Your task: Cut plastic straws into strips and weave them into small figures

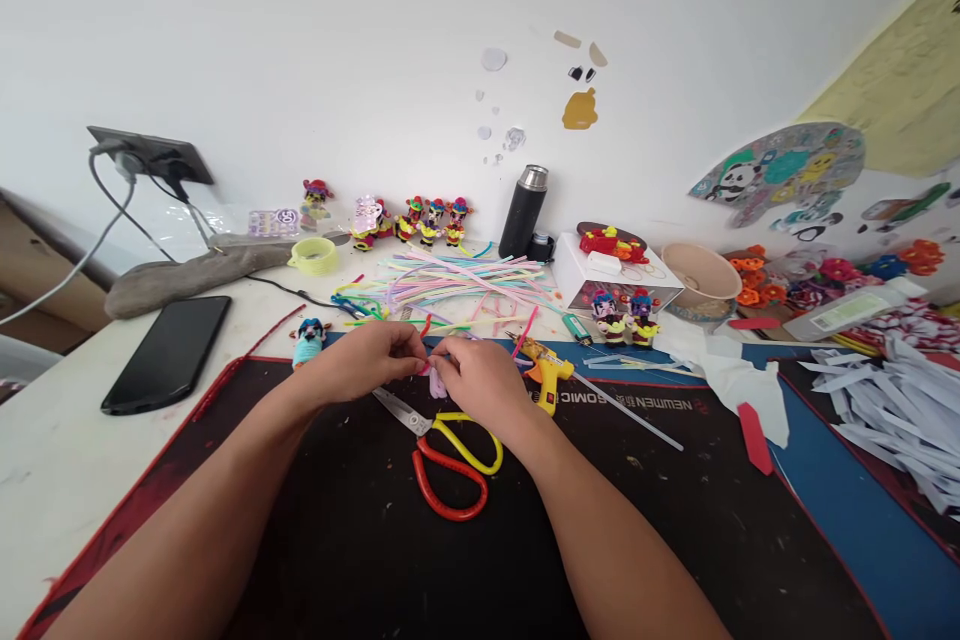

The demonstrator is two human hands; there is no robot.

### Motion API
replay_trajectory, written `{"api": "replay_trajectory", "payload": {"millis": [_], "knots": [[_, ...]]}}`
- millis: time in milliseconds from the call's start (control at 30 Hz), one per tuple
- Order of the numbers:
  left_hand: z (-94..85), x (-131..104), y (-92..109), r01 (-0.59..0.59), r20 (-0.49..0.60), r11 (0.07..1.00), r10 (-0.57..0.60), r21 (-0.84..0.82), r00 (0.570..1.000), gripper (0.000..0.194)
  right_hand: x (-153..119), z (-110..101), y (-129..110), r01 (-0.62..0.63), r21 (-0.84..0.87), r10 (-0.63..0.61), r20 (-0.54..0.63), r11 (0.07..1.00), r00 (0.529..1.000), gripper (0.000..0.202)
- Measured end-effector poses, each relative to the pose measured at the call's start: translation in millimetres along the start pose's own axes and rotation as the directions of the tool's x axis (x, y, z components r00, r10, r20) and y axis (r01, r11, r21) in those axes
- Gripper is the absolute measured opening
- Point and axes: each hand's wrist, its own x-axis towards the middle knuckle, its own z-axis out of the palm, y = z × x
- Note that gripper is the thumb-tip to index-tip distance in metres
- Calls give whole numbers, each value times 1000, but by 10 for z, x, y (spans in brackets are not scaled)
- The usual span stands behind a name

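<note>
Pinched a small pink and lilac piece (436,382) between the fingertips of the left hand (369,358) and right hand (484,378), close together above a black mat (337,540), partly hiding it from sight. Had scissors (420,423) with one red and one yellow handle on the mat, just below the hands. Had a small turquoise figure (308,344) beside the left wrist and a yellow glue gun (553,382) beside the right hand. Showed, just beyond, a pile of pastel fuzzy stems (472,278) on the white desk (52,450). Showed, farther out, a dark phone (166,355) to the left, colourful figurines (433,220) and a black thermos (522,215) near the wall, and heaped white strips (900,420) at far right.
</note>
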Motion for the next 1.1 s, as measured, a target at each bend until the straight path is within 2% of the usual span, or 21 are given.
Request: {"api": "replay_trajectory", "payload": {"millis": [367, 633, 733, 833, 967, 1100], "knots": [[43, 34, 25, 54, -139, 996, -44, 66, 989, 24, -15, 3, -39, -13, -8, 13, -22, 1000, 1000, 18], [81, 66, 26, 32, -268, 999, -26, 19, 963, 24, -4, 56, -23, -11, 58, 14, -58, 998, 998, 16], [95, 72, 20, 15, -296, 994, -46, -106, 954, 27, -1, 59, -25, -9, 128, 20, -82, 992, 996, 13], [111, 77, 7, 9, -288, 953, -101, -304, 952, 30, -2, 44, -29, -7, 242, 31, -98, 970, 995, 13], [130, 83, 16, -23, -264, 835, -148, -550, 953, 33, 7, 24, -24, -16, 380, 69, -128, 925, 989, 14], [137, 76, 67, -37, -224, 693, -181, -720, 958, 35, 16, 14, -21, -37, 518, 116, -121, 855, 986, 16]]}}
